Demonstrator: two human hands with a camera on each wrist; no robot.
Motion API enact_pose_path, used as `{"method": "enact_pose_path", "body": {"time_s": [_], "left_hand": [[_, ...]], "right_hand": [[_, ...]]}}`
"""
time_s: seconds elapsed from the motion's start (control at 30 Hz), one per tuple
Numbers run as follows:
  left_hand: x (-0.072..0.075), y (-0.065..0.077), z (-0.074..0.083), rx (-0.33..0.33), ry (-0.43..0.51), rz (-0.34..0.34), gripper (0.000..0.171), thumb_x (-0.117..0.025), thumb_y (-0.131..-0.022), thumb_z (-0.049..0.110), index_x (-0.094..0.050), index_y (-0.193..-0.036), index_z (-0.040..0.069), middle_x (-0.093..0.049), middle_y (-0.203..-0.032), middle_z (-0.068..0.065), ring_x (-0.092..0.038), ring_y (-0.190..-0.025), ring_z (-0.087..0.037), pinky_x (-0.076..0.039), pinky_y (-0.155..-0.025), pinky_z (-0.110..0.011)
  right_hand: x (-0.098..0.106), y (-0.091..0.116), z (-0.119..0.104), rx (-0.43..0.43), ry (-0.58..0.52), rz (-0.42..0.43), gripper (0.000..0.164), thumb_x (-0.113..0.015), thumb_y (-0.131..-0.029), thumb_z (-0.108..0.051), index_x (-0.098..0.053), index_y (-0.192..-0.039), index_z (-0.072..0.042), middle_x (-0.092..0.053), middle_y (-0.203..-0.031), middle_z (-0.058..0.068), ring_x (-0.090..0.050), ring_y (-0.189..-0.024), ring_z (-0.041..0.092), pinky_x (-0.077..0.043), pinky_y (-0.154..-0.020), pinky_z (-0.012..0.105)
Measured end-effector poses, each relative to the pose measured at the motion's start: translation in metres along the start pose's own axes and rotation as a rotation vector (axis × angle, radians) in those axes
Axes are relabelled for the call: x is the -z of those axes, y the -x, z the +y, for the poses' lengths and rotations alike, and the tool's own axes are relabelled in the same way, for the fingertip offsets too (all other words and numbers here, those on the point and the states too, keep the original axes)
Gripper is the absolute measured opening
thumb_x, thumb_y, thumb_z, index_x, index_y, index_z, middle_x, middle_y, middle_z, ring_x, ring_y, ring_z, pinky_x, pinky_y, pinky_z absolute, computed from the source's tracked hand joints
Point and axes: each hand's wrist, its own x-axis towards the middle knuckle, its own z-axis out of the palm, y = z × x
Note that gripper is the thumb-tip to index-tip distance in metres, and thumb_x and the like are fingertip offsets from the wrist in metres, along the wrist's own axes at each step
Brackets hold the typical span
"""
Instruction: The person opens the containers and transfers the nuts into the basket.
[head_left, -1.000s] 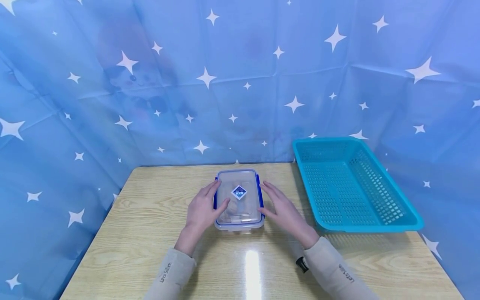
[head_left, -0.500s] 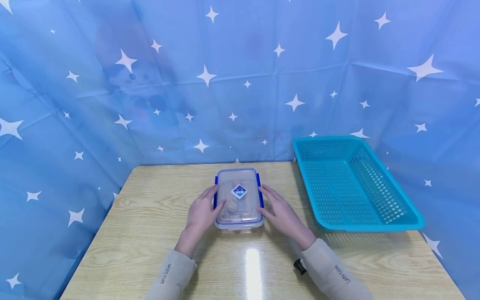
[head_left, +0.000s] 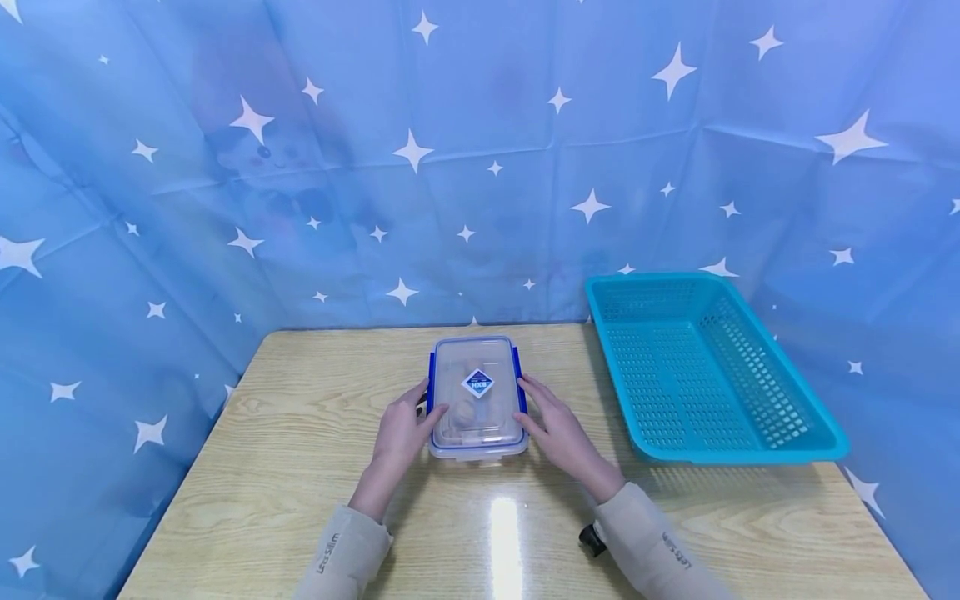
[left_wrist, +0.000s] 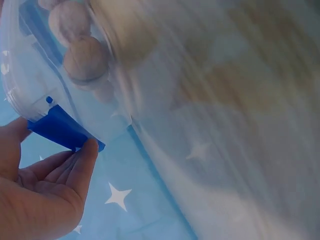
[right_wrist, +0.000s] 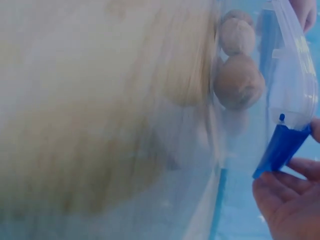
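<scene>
Two pale sleeves (head_left: 348, 542) reach over the tabletop (head_left: 285, 492) nearer than the lidded container (head_left: 487, 421). At its left, the left hand (head_left: 397, 435) pinches a blue latch (left_wrist: 62, 130) between thumb and fingers; at its right, the right hand (head_left: 562, 432) does likewise. Brownish balls (left_wrist: 86, 59) lie inside it. A teal basket (head_left: 738, 457) sits right of it, a starry curtain (head_left: 465, 200) beyond.

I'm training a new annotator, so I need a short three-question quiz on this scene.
1. True or false: round tan objects lie inside the clear lidded container.
2. From the person's viewpoint, the turquoise basket stands: A) left of the container, B) right of it, C) on top of it?
3. Fill in: the left hand touches a side latch coloured ____.

Key: 1 true; 2 B; 3 blue.
</scene>
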Motion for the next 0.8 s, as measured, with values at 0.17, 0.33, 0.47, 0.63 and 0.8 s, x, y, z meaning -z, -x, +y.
{"method": "enact_pose_path", "body": {"time_s": [0.17,0.33,0.47,0.63,0.8], "left_hand": [[-0.002,-0.001,-0.001,0.06,0.23,-0.013,0.059,-0.069,-0.095,0.024,-0.048,-0.146,0.001,-0.058,-0.14,-0.022,-0.061,-0.126,-0.036,-0.056,-0.097,-0.039],[-0.003,0.001,-0.003,0.1,0.408,-0.009,0.055,-0.069,-0.094,0.016,-0.051,-0.143,0.0,-0.055,-0.143,-0.022,-0.058,-0.128,-0.037,-0.055,-0.099,-0.04],[-0.002,0.002,-0.005,0.112,0.447,-0.009,0.052,-0.067,-0.095,0.014,-0.052,-0.142,-0.001,-0.055,-0.143,-0.022,-0.059,-0.127,-0.039,-0.054,-0.099,-0.042],[-0.002,0.001,-0.01,0.157,0.561,-0.028,0.05,-0.065,-0.097,0.014,-0.052,-0.142,-0.001,-0.054,-0.143,-0.024,-0.061,-0.124,-0.039,-0.056,-0.097,-0.04],[-0.003,0.001,-0.013,0.203,0.64,-0.049,0.048,-0.064,-0.098,0.015,-0.053,-0.143,0.003,-0.056,-0.141,-0.026,-0.063,-0.121,-0.04,-0.058,-0.093,-0.039]], "right_hand": [[-0.005,0.001,-0.001,-0.017,-0.129,0.017,0.06,-0.052,-0.105,-0.022,-0.029,-0.156,-0.003,-0.031,-0.162,0.019,-0.041,-0.143,0.038,-0.043,-0.112,0.048],[-0.009,0.002,-0.002,-0.06,-0.21,0.027,0.059,-0.049,-0.105,-0.019,-0.026,-0.157,-0.003,-0.032,-0.161,0.019,-0.044,-0.141,0.038,-0.043,-0.112,0.046],[-0.011,0.001,-0.003,-0.106,-0.266,0.033,0.058,-0.048,-0.106,-0.02,-0.027,-0.156,-0.002,-0.035,-0.159,0.02,-0.044,-0.141,0.037,-0.043,-0.112,0.045],[-0.012,0.001,-0.004,-0.131,-0.327,0.068,0.055,-0.051,-0.105,-0.016,-0.033,-0.153,0.003,-0.043,-0.152,0.026,-0.049,-0.137,0.04,-0.046,-0.11,0.048],[-0.013,-0.001,-0.005,-0.162,-0.38,0.118,0.051,-0.055,-0.102,-0.014,-0.041,-0.148,0.005,-0.049,-0.147,0.027,-0.053,-0.133,0.041,-0.048,-0.108,0.046]]}}
